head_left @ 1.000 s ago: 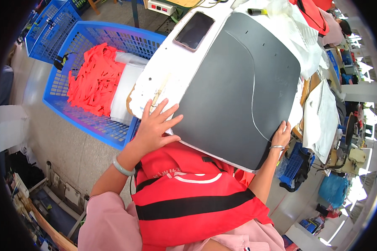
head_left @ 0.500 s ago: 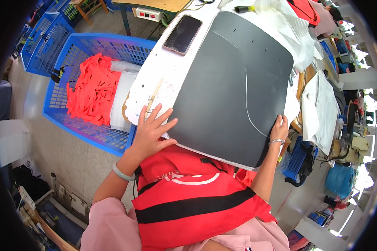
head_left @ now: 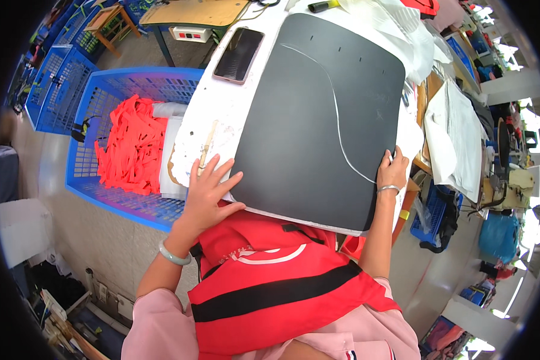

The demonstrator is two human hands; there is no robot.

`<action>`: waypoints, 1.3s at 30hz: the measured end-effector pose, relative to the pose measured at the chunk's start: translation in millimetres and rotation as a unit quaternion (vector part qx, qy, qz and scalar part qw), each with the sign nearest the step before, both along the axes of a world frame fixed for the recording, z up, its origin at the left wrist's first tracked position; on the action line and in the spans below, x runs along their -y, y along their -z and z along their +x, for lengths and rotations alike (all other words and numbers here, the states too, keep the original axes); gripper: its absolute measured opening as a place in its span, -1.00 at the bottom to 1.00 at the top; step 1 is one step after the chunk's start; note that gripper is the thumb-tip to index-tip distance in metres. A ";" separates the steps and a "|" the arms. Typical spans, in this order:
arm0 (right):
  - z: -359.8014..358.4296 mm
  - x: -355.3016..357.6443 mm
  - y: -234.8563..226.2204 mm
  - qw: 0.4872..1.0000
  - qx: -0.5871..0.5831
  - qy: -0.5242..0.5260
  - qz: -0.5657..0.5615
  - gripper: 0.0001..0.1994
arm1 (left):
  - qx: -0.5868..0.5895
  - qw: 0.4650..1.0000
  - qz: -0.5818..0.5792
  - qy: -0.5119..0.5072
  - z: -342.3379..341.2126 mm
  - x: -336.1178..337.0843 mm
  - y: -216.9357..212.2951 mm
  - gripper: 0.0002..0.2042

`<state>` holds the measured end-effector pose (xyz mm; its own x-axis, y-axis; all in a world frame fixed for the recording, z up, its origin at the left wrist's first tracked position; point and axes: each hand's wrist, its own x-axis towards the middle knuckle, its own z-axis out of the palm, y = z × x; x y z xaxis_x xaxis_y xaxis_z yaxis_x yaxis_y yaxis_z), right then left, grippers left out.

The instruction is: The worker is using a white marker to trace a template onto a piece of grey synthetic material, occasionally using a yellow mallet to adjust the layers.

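Note:
A large dark grey sheet (head_left: 318,126) with rounded corners lies on the white tabletop in front of me. A thin pale curved line runs down it from the upper left to the lower right, and short dark marks show near its far edge. My left hand (head_left: 206,195) rests at its near left corner, fingers spread. By the right edge, at the lower end of the line, my right hand (head_left: 392,172) is closed with bent fingers. Something small shows between its fingertips, too small to name. A red apron (head_left: 276,294) with a black band covers my lap.
A phone (head_left: 239,55) and a thin wooden stick (head_left: 207,144) lie left of the sheet. Beside the table stands a blue plastic basket (head_left: 132,210) holding red strips (head_left: 132,144). A dark marker (head_left: 323,6) is at the far edge; white sheets (head_left: 453,132) lie at right.
The view has shifted, so the table and sheet appear slightly further left. My right hand's fingers, earlier lying along the sheet's edge, are now bent together. My left hand stays spread at the corner.

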<state>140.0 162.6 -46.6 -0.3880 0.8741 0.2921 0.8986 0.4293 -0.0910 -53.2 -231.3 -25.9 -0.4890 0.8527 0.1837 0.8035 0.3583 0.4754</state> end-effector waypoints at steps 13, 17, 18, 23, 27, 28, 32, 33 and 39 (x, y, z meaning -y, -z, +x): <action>-4.6 -4.1 0.5 1.000 -0.015 0.004 -0.019 -0.62 | -0.144 0.987 0.016 -0.065 -94.3 -219.0 14.2 -0.40; -0.5 -2.8 -1.7 0.999 -0.008 0.019 -0.038 -0.62 | -0.142 0.984 -0.073 -0.074 -93.7 -229.8 19.7 -0.31; -0.2 -3.0 -2.9 0.999 -0.013 0.018 -0.044 -0.62 | -0.124 0.988 -0.058 -0.073 -94.2 -229.8 24.3 -0.28; 6.1 -6.0 -3.6 0.998 -0.042 -0.020 -0.035 -0.64 | -0.089 0.993 -0.035 -0.074 -93.9 -226.7 28.0 -0.27; 1.3 -34.2 -11.8 0.972 -0.206 -0.112 0.018 -0.74 | -0.098 0.992 -0.024 -0.077 -94.6 -226.2 29.6 -0.27; -14.4 -32.7 -25.5 0.964 -0.225 -0.128 0.062 -0.74 | -0.091 0.993 -0.023 -0.075 -93.1 -228.1 27.3 -0.29; -88.2 -27.8 -58.6 0.944 -0.254 -0.133 -0.164 -0.65 | -0.095 0.992 -0.028 -0.079 -96.6 -226.1 28.6 -0.27; -111.0 -28.9 -54.2 0.931 -0.274 -0.150 -0.191 -0.63 | -0.095 0.992 -0.026 -0.080 -96.6 -225.7 29.3 -0.27; -252.6 -4.5 -20.4 0.725 -0.433 -0.302 -0.442 -0.68 | -0.087 0.993 -0.022 -0.081 -96.2 -230.5 26.9 -0.29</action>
